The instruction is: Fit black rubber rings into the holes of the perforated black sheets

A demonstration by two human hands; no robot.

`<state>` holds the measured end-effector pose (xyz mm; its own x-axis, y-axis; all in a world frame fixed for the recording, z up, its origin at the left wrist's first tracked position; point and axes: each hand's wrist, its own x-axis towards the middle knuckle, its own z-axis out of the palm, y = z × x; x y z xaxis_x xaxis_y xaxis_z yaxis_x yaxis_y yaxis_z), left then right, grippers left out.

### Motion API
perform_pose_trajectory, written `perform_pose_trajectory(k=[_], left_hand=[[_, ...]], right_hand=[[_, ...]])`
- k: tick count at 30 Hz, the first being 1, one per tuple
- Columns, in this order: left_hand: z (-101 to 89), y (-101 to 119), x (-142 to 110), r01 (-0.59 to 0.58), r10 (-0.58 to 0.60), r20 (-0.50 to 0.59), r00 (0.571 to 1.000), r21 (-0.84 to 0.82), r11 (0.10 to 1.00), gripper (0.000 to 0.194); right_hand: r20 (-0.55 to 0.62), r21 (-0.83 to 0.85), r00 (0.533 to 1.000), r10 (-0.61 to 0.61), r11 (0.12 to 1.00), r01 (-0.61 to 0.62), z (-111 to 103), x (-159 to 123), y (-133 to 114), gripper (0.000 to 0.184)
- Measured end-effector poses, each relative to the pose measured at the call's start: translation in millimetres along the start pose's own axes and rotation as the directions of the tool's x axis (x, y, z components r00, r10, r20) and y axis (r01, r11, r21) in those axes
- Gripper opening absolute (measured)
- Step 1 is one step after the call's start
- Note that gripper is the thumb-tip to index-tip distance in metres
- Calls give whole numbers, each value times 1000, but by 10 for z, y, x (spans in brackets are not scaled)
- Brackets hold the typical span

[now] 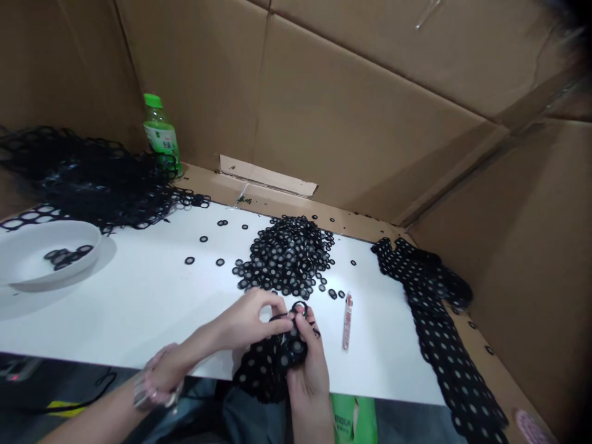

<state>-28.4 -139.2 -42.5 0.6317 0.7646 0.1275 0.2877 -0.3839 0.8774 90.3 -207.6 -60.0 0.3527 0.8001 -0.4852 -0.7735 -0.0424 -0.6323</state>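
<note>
My left hand (254,317) is closed in a pinch on a thin black strip at the top of a black sheet with grey dots (259,373). My right hand (312,357) is wrapped round the bunched upper part of that sheet, thumb on top, near a small loose black ring (300,306). The lower part of the sheet hangs over the table's front edge towards my lap. Just beyond my hands lies a heap of small black discs with grey centres (291,256). A slim clear tube with red marks (347,320) lies right of my right hand.
A white bowl (87,271) with several discs stands at left, before a tangle of black netting (92,179). A green-capped bottle (163,139) stands behind. More dotted sheets (439,333) lie along the right. Cardboard walls (346,123) enclose the white table (139,308).
</note>
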Motion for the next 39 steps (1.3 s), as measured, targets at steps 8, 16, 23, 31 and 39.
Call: perform_pose_trajectory(k=[8, 16, 23, 31, 39], left_hand=[[161, -3, -185, 70, -93, -94, 991, -220, 973, 31], [194, -28, -224, -67, 149, -427, 892, 201, 977, 11], [291, 23, -295, -140, 106, -276, 955, -106, 984, 9], [327, -119, -207, 238, -343, -61, 937, -607, 758, 20], [-218, -29, -7, 82, -128, -316, 940, -154, 985, 15]], right_hand=[[144, -361, 984, -102, 921, 148, -258, -108, -159, 51], [84, -374, 991, -103, 919, 127, -225, -77, -121, 34], [141, -319, 976, -165, 926, 202, -179, -62, 3, 23], [8, -249, 989, -146, 958, 144, -285, 12, 44, 34], [27, -111, 995, -94, 989, 97, -301, -9, 81, 26]])
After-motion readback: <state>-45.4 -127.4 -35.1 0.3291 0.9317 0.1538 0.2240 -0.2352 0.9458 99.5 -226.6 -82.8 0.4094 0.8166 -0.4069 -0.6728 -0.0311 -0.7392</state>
